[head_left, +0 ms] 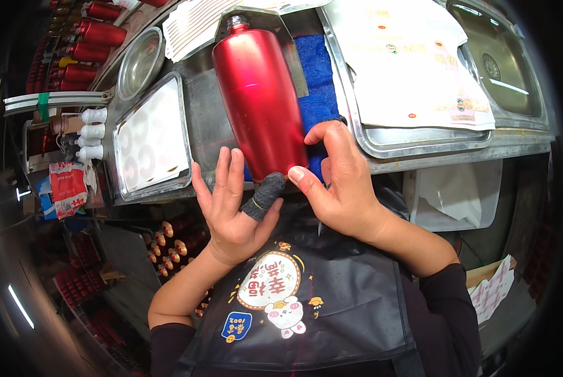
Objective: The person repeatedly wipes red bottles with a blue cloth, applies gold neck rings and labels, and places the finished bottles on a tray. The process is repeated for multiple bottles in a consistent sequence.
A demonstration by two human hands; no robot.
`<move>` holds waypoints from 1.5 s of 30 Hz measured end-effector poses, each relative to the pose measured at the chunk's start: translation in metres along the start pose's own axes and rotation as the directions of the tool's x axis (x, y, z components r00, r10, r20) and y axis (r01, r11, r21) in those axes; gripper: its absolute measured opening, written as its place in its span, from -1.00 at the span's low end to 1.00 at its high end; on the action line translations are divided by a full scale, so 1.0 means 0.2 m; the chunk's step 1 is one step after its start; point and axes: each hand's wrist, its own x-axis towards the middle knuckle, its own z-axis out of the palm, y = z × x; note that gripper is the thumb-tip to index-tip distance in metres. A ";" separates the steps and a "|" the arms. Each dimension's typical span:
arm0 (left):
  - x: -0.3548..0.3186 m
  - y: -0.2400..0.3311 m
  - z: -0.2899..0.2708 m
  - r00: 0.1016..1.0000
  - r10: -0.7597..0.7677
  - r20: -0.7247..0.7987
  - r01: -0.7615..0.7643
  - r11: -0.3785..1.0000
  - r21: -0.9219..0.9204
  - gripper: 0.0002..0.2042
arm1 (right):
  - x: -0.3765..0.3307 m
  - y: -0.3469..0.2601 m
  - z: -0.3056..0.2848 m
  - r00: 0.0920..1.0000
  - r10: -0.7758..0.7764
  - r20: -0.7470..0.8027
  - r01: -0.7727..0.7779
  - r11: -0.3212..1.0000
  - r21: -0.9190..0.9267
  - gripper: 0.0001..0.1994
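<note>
A glossy red bottle (259, 94) lies on the bench with its silver threaded neck pointing away from me and its base toward me. My left hand (234, 217) has its fingers spread. A dark cloth cover (266, 195) wraps its index finger, whose tip touches the bottle's base. My right hand (344, 182) is curled at the bottle's lower right, its thumb on the base edge and its index finger bent against the side. A thin pointed metal tool (319, 229) sticks out below this hand; its middle is hidden in the curled fingers.
A blue towel (313, 60) lies partly under the bottle. White printed sheets (413, 75) cover a metal tray (388, 148) at right, beside a sink (504, 63). Another tray (179, 135) with white sheets and a metal bowl (140, 63) stand left. Several red bottles (99, 32) are at far left.
</note>
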 end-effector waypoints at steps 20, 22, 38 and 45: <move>0.28 0.05 -0.01 0.954 0.250 -0.162 -0.248 0.968 0.032 -0.64 | -0.08 0.05 -0.12 0.995 0.033 -0.093 -0.027 0.997 0.070 -0.67; 0.27 0.02 -0.03 0.964 0.135 -0.230 -0.149 0.988 -0.047 -0.21 | -0.11 0.04 -0.10 0.948 -0.305 -0.090 0.301 0.952 -0.061 -0.65; 0.14 -0.06 0.25 0.946 -0.079 -0.313 -0.025 0.948 -0.317 0.01 | -0.23 0.01 -0.07 0.989 -0.144 0.043 0.146 0.988 -0.044 -0.67; 0.10 -0.12 0.28 0.967 -0.064 -0.247 0.000 0.968 -0.252 -0.20 | -0.24 0.00 -0.06 0.999 0.033 0.022 -0.031 0.995 -0.090 -0.63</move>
